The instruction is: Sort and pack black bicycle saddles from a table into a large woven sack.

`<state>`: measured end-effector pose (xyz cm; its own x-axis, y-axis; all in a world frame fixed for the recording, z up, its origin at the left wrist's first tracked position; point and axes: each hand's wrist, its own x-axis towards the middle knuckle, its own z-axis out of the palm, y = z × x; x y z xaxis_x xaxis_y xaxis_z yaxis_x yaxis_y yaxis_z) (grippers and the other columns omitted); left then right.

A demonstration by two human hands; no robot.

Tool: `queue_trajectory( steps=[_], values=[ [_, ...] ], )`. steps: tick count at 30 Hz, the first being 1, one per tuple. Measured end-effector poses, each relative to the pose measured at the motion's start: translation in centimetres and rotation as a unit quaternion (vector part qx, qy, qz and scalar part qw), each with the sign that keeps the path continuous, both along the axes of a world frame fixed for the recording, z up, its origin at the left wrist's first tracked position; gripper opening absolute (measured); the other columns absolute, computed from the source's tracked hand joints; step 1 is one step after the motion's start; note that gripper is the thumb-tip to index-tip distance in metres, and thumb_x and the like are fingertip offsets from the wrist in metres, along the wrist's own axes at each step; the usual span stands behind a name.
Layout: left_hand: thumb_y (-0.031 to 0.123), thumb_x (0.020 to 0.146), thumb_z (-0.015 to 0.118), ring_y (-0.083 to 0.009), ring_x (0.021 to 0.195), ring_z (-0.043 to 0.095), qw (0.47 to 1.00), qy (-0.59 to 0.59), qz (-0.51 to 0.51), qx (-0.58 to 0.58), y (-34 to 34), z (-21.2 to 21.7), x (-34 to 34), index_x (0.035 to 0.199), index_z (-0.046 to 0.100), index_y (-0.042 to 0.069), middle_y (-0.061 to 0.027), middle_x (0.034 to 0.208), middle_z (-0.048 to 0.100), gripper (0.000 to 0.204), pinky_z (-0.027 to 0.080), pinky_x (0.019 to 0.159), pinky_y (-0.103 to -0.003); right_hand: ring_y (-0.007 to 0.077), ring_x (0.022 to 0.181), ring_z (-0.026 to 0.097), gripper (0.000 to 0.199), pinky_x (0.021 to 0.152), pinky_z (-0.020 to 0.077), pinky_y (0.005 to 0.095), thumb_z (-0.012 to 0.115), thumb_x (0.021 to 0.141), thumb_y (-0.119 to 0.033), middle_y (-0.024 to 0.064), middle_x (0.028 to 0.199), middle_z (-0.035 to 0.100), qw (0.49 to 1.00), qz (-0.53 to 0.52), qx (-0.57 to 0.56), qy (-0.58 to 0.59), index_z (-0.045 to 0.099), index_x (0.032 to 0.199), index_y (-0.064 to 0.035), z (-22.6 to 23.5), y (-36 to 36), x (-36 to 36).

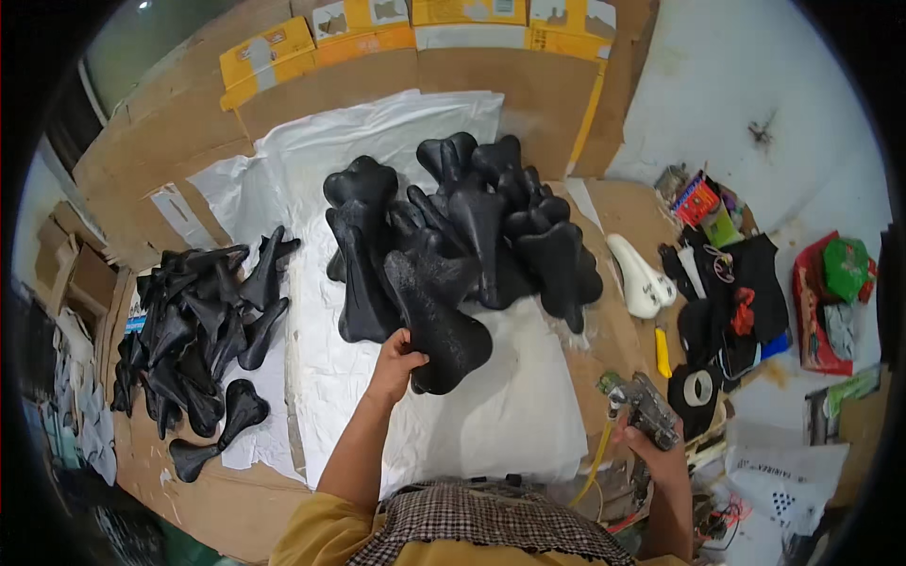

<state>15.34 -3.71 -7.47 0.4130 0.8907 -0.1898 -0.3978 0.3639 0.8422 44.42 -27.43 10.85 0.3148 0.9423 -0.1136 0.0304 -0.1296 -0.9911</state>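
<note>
The left hand (396, 366) is closed on the near edge of a black saddle (448, 340), thumb and fingers pinching its lower left side; the grip on the rim probably leaves the broad face free of the fingers. That saddle lies tilted against the front of a heap of black saddles (477, 226), above a white sheet (528, 415). The right hand (661, 455) is wrapped around a spray gun (651, 410), off to the right and well apart from the saddle; whether a finger presses the trigger cannot be told. A yellow hose (600, 453) runs down beside that hand, and the gun is likely kept out to the side so the hose stays off the heap. The sheet and the cardboard under it seem meant to shield the desk (217, 514), and the upright cardboard wall (510, 80) behind looks set to catch stray spray. On the left a pile of slimmer black pieces (189, 330) sits apart, perhaps to keep two sorts from mixing. Right of the heap, beyond the sheet's edge, are a white saddle (639, 274), a yellow knife (662, 353) and a roll of tape (697, 388), the small things apparently within the right hand's reach. Farthest right stands a red bag (816, 321) with a green bundle (845, 269) in it.
</note>
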Motion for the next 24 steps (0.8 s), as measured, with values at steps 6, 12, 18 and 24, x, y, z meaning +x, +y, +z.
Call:
queue_trajectory(
  steps=[6,12,18,24],
  values=[
    [-0.005,0.063,0.055,-0.0194,0.081,0.058,0.997,-0.078,0.015,-0.012,8.0,4.5,7.5,0.09,0.058,0.001,-0.0058,0.085,0.059,0.029,0.046,0.073,-0.029,0.0128,0.072,0.057,0.037,0.066,0.0485,0.0276,0.065,0.076,-0.007,0.0048,0.08,0.059,0.996,0.039,-0.081,0.007,0.051,0.109,0.0021,-3.0,4.7,2.7],
    [0.005,0.06,0.062,-0.0271,0.081,0.055,0.999,0.009,0.052,-0.006,14.7,-1.7,14.6,0.078,0.061,0.005,-0.0102,0.088,0.059,0.018,0.044,0.074,-0.037,0.018,0.084,0.06,0.035,0.072,0.0461,0.0202,0.061,0.086,-0.017,0.0132,0.103,0.06,0.978,0.191,0.032,-0.079,0.053,0.12,-0.0093,-6.5,7.7,3.6],
    [0.001,0.053,0.068,-0.0266,0.078,0.053,0.977,0.082,0.143,-0.133,11.6,5.8,17.1,0.072,0.056,0.005,-0.011,0.078,0.054,0.023,0.044,0.065,-0.039,0.0145,0.079,0.057,0.034,0.069,0.045,0.0216,0.06,0.086,-0.012,0.0093,0.099,0.06,0.901,0.397,-0.157,-0.075,0.053,0.119,-0.0067,-4.9,13.5,2.5],
    [-0.011,0.047,0.063,-0.0213,0.061,0.05,0.945,-0.01,0.326,0.031,7.8,12.7,7.4,0.068,0.045,0.01,-0.0052,0.062,0.046,0.035,0.039,0.051,-0.033,0.0117,0.076,0.054,0.037,0.067,0.044,0.0241,0.059,0.085,-0.007,0.0059,0.097,0.059,0.826,0.498,-0.256,-0.069,0.05,0.121,-0.003,-11.0,16.3,1.0]
  ],
)
